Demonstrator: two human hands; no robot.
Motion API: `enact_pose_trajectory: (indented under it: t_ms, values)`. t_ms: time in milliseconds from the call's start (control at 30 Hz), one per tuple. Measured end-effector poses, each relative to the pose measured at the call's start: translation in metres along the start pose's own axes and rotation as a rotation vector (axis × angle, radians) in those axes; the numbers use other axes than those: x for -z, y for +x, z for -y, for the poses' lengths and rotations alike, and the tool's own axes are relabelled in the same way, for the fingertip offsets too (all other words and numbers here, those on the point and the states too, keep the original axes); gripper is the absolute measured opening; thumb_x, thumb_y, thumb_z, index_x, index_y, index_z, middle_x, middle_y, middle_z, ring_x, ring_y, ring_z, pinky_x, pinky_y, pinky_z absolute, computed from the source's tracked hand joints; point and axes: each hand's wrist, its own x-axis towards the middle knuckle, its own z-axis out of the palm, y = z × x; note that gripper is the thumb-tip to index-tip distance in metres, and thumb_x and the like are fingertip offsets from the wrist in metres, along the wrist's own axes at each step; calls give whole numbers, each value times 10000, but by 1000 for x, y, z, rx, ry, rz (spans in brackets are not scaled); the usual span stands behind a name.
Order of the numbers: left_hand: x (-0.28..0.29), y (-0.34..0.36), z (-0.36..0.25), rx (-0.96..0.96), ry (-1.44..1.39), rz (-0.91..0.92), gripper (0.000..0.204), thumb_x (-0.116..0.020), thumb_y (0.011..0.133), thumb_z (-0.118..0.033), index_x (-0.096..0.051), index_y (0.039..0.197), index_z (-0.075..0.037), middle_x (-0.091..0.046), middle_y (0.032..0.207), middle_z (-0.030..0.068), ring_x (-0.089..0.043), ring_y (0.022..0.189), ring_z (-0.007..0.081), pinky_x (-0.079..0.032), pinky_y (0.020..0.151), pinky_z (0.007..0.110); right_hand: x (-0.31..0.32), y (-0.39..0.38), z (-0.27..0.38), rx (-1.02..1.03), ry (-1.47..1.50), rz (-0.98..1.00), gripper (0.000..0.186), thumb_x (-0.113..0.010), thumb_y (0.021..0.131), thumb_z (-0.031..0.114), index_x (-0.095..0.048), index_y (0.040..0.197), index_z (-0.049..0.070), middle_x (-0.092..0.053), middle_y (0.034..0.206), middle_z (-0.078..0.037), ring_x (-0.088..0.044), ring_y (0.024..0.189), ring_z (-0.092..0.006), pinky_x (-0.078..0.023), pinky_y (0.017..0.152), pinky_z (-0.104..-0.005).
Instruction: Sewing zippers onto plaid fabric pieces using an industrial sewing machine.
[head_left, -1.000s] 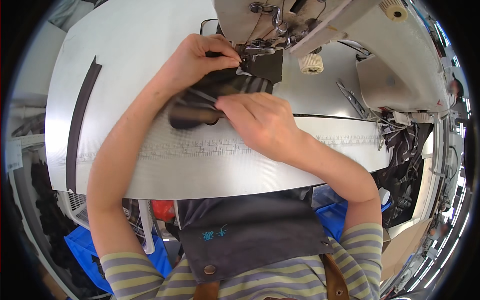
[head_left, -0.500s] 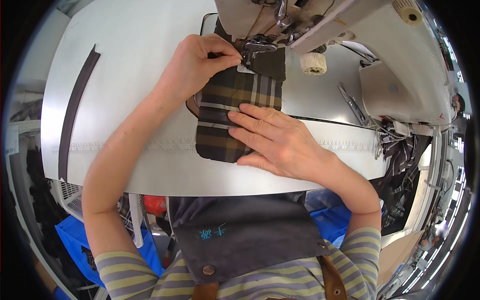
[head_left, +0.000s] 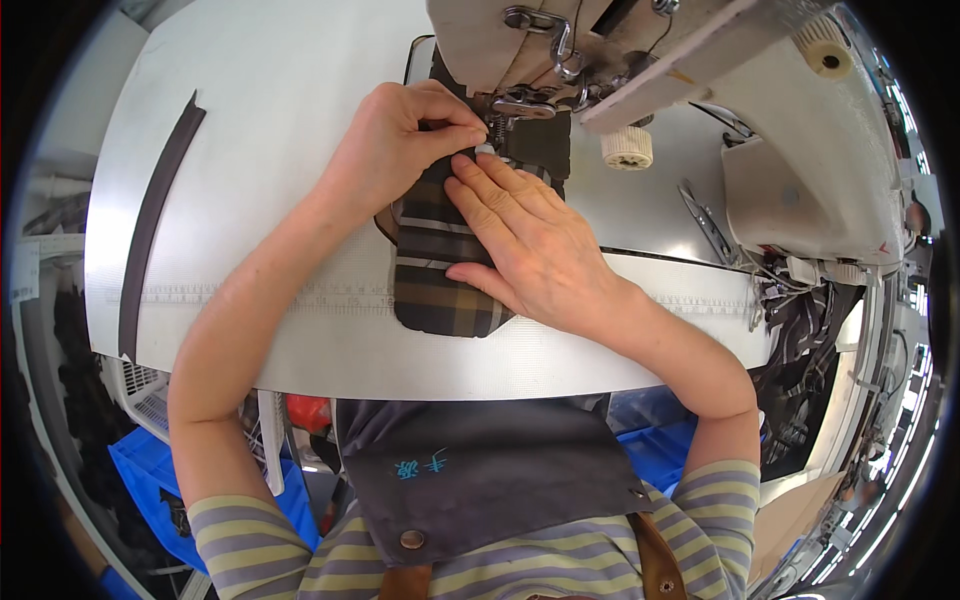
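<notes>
Plaid cloth (head_left: 440, 290), brown with pale and dark stripes, lying flat on the white desk (head_left: 260, 110) with its top end tucked under the presser foot (head_left: 520, 105) of the sewing machine (head_left: 640, 60). Looks like a small stitched piece with a rounded lower end, near the desk's front edge (pocket-ish shape, can't say for sure).

Left hand (head_left: 385, 150) curled over the upper left corner of the cloth, thumb and fingertips pinching the edge right beside the foot. Right hand (head_left: 535, 245) spread flat, fingers together and pointing up-left, palm pressing the cloth down onto the desk, fingertips nearly touching the left hand's thumb.

Handling-wise: surely light and soft, no stiffness to speak of, so liable to bunch or skew if pushed from one spot only. Smooth desk top, so probably slides easily too. Best held exactly like this, judging by the setup: flat palm over the middle for steering, light pinch at the edge close to the needle for alignment. Worth keeping fingertips off to the side of the foot, not in front of it.

Also around: long dark strip (head_left: 155, 220) lying well off on the left of the desk, scissors-like tool (head_left: 708, 222) to the right of the machine.
</notes>
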Motion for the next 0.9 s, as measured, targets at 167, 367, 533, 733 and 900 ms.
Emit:
enact_pose_trajectory:
  t_ms: [167, 367, 533, 733, 900]
  values:
    - [-1, -1, 4, -75, 65, 7, 110, -669, 806, -64, -707, 877, 11, -650, 845, 64, -611, 746, 163, -487, 700, 282, 1, -1, -1, -31, 13, 37, 634, -703, 795, 326, -501, 1280, -29, -494, 1347, -179, -460, 1262, -341, -402, 1016, -437]
    - [0, 0, 20, -524, 372, -35, 108, -672, 780, -63, -719, 872, -31, -663, 882, 71, -632, 810, 239, -517, 722, 327, 1, -6, -32, -1, 93, -123, 427, -664, 755, 110, -610, 1172, 32, -603, 1157, -120, -536, 1095, -309, -439, 926, -396]
    - [2, -3, 19, -570, 455, -25, 112, -670, 770, -59, -718, 871, -50, -671, 890, 61, -635, 821, 249, -522, 719, 337, 5, -6, -43, -75, -77, -46, 472, -634, 706, 10, -645, 1171, 93, -648, 1042, -60, -554, 964, -272, -456, 859, -365]
    - [3, -2, 18, -609, 490, -16, 109, -672, 766, -56, -716, 866, -62, -676, 899, 49, -639, 807, 245, -527, 705, 337, 2, -8, -47, -58, -55, -113, 486, -635, 698, -5, -648, 1171, 101, -661, 1025, -48, -560, 956, -263, -465, 842, -354]
    - [4, -2, 19, -586, 422, -7, 118, -665, 768, -47, -719, 872, -64, -678, 895, 42, -637, 814, 244, -527, 713, 336, 1, -5, -47, -76, -74, -137, 471, -638, 695, -6, -657, 1153, 103, -666, 1008, -46, -563, 940, -261, -469, 829, -356]
